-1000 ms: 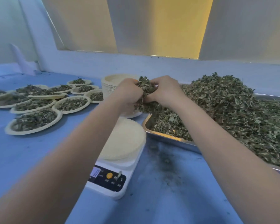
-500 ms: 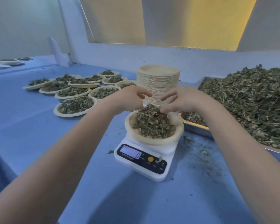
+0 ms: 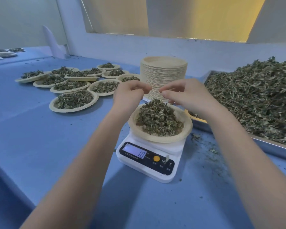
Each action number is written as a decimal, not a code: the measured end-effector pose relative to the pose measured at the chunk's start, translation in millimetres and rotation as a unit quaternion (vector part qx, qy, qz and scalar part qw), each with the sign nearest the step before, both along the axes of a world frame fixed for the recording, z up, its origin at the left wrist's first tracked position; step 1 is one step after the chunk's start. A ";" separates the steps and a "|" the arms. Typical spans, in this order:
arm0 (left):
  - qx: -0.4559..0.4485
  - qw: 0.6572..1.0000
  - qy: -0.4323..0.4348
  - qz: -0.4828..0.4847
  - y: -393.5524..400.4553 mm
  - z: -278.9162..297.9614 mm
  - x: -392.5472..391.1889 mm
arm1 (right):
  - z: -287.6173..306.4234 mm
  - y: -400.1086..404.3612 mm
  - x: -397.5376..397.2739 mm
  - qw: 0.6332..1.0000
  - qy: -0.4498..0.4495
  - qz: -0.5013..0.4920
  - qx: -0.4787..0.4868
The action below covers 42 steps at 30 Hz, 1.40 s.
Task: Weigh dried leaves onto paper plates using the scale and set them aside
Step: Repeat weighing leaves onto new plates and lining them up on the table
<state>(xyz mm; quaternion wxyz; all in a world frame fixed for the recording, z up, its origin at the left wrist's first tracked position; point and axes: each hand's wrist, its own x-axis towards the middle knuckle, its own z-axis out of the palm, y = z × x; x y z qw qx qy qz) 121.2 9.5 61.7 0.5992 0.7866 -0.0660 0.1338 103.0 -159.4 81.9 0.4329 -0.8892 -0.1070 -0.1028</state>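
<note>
With our left hand (image 3: 128,95) and right hand (image 3: 186,96) hovering loosely curled and empty over the heaped paper plate (image 3: 185,129) on the scale (image 3: 149,156) mid-worktop, we judge it light, flimsy and spill-prone, best lifted level by opposite rims.

A second ago both hands gripped a clump of dried leaves above the tray. Now that clump lies heaped on the paper plate (image 3: 160,138) on the scale (image 3: 149,156). The left hand (image 3: 129,95) and right hand (image 3: 186,96) have lifted clear, loosely curled and empty, above the leaf pile (image 3: 158,119).
</note>
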 end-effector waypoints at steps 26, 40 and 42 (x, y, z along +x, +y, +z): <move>-0.080 0.996 -0.048 0.013 -6.2 -11.8 -2.7 | -9.0 6.3 10.9 0.984 -0.094 -0.019 -0.149; 0.022 0.999 -0.028 -0.038 -13.5 25.1 -3.0 | 6.2 1.7 5.0 0.988 -0.147 -0.015 -0.050; 0.031 0.999 -0.028 -0.035 -11.7 23.1 -4.6 | 4.0 3.4 4.8 0.990 -0.137 -0.009 -0.037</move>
